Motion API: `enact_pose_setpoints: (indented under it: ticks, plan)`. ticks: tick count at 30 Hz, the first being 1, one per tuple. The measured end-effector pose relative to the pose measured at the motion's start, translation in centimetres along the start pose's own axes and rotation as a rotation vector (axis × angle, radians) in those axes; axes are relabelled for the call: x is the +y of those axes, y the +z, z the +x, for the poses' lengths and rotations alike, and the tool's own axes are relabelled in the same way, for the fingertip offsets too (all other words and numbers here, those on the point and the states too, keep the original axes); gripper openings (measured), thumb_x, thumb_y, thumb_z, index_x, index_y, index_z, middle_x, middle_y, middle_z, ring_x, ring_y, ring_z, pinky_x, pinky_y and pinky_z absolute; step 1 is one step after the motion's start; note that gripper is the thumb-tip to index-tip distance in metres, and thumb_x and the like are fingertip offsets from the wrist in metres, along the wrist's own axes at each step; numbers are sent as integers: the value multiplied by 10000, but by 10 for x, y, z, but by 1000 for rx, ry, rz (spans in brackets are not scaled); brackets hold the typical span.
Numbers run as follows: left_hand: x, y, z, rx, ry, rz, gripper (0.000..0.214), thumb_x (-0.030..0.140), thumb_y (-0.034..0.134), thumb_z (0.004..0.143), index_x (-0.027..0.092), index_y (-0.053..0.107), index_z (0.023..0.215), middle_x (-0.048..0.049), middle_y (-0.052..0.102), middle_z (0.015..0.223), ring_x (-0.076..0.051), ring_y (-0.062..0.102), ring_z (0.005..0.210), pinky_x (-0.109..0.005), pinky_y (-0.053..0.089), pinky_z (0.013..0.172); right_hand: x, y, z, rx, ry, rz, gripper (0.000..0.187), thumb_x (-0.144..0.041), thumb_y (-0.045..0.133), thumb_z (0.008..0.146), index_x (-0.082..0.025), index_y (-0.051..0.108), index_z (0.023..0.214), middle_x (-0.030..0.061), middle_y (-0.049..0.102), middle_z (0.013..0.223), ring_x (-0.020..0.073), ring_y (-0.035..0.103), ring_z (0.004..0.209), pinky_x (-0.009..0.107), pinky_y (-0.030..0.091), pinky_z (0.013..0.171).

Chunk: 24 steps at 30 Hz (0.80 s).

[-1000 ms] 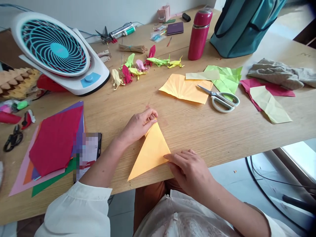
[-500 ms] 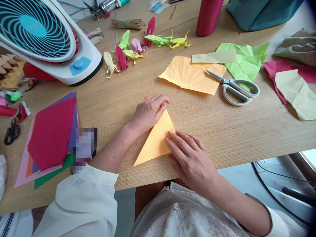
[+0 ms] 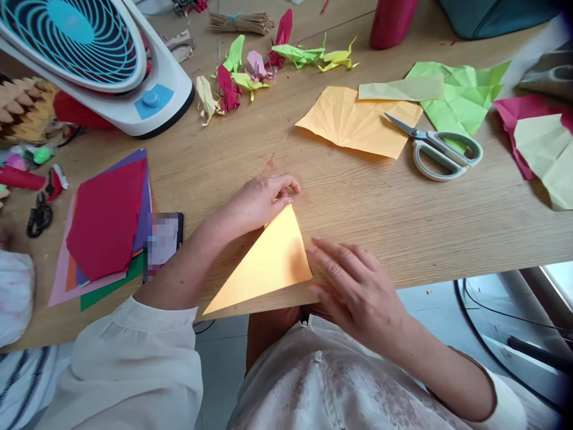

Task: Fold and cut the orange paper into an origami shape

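Observation:
A yellow-orange paper folded into a triangle (image 3: 266,263) lies at the near edge of the wooden table (image 3: 367,203). My left hand (image 3: 257,200) pinches its top corner, fingers pressed together on the paper. My right hand (image 3: 353,286) lies flat with fingers stretched out along the triangle's right edge, fingertips touching the paper near its right corner. Both arms wear white sleeves.
A creased orange sheet (image 3: 358,122) and white-handled scissors (image 3: 441,152) lie beyond. Green paper (image 3: 461,95), pink and pale-yellow sheets (image 3: 541,149) sit right. Small folded paper figures (image 3: 264,68) line the back. A fan (image 3: 89,54) and a coloured paper stack (image 3: 107,227) are left.
My right hand slid down the triangle's right edge from near its top to its lower right corner. The left hand stayed pinching the top corner. The view shifted slightly.

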<state>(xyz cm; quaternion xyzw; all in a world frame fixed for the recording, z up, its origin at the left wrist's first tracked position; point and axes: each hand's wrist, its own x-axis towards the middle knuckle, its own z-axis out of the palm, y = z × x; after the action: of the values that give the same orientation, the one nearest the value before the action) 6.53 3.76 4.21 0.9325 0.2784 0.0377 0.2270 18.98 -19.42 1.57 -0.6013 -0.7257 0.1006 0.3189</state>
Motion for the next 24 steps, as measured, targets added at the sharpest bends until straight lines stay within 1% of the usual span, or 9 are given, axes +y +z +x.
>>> enact_pose_setpoints:
  ticks: [4, 8, 11, 13, 16, 18, 20, 22, 24]
  plan:
    - [-5, 1, -11, 78, 10, 105, 252, 103, 567, 889, 199, 688, 1088, -26, 719, 943, -183, 662, 858, -301, 479, 786, 1, 5, 1, 20, -52, -7, 436, -211, 521, 1010, -155, 527, 1442, 152, 572, 1499, 324, 564, 1304, 502, 508, 945]
    - [-10, 11, -17, 145, 63, 145, 248, 122, 526, 933, 199, 668, 1121, -36, 710, 1013, -185, 672, 900, -298, 491, 802, -1, 18, 1, -26, -205, -82, 374, -214, 503, 1029, -102, 588, 1376, 131, 565, 1514, 293, 505, 1404, 490, 455, 1081]
    - [-11, 15, -18, 198, 75, 160, 227, 134, 529, 943, 186, 668, 1116, -56, 693, 1067, -196, 673, 930, -315, 515, 822, -1, 24, -1, -19, -219, -143, 357, -212, 519, 1026, -72, 619, 1338, 132, 612, 1465, 300, 547, 1363, 507, 442, 1099]
    - [-6, 14, -23, 260, 105, 193, 228, 129, 525, 947, 171, 667, 1120, -85, 677, 1130, -227, 657, 1035, -360, 525, 912, 1, 26, -1, -3, -216, -164, 345, -210, 533, 1018, -65, 639, 1313, 137, 638, 1433, 304, 576, 1326, 512, 454, 1084]
    - [13, 13, -43, 351, 145, 232, 275, 122, 478, 977, 151, 647, 1193, -115, 671, 1226, -257, 620, 1183, -431, 503, 1046, 3, 26, -2, 10, -224, -167, 345, -224, 555, 1011, -61, 652, 1298, 143, 640, 1430, 311, 574, 1318, 512, 453, 1082]
    - [29, 18, -63, 325, 159, 213, 344, 157, 441, 1016, 142, 580, 1330, -128, 646, 1345, -246, 605, 1264, -420, 496, 1098, 3, 26, -2, 14, -228, -164, 353, -233, 568, 1009, -54, 651, 1302, 140, 640, 1431, 316, 565, 1319, 503, 455, 1068]
    - [40, 29, -83, 248, 179, 194, 464, 220, 415, 1046, 132, 417, 1502, -168, 523, 1519, -263, 488, 1432, -445, 442, 1178, 3, 27, -2, 35, -233, -164, 350, -225, 572, 1009, -49, 652, 1301, 133, 650, 1420, 318, 561, 1315, 484, 467, 1023]
    - [42, 43, -99, 171, 161, 177, 556, 265, 364, 1066, 114, 252, 1589, -207, 382, 1621, -279, 347, 1531, -470, 404, 1210, 4, 28, -3, 58, -243, -162, 336, -211, 573, 1012, -47, 658, 1292, 126, 663, 1404, 314, 561, 1309, 462, 472, 975]
    - [39, 56, -107, 148, 136, 197, 607, 297, 342, 1073, 102, 158, 1618, -229, 306, 1654, -296, 265, 1565, -499, 377, 1221, 5, 28, -5, 75, -260, -151, 313, -198, 576, 1014, -47, 670, 1271, 122, 677, 1385, 303, 569, 1295, 446, 470, 949]
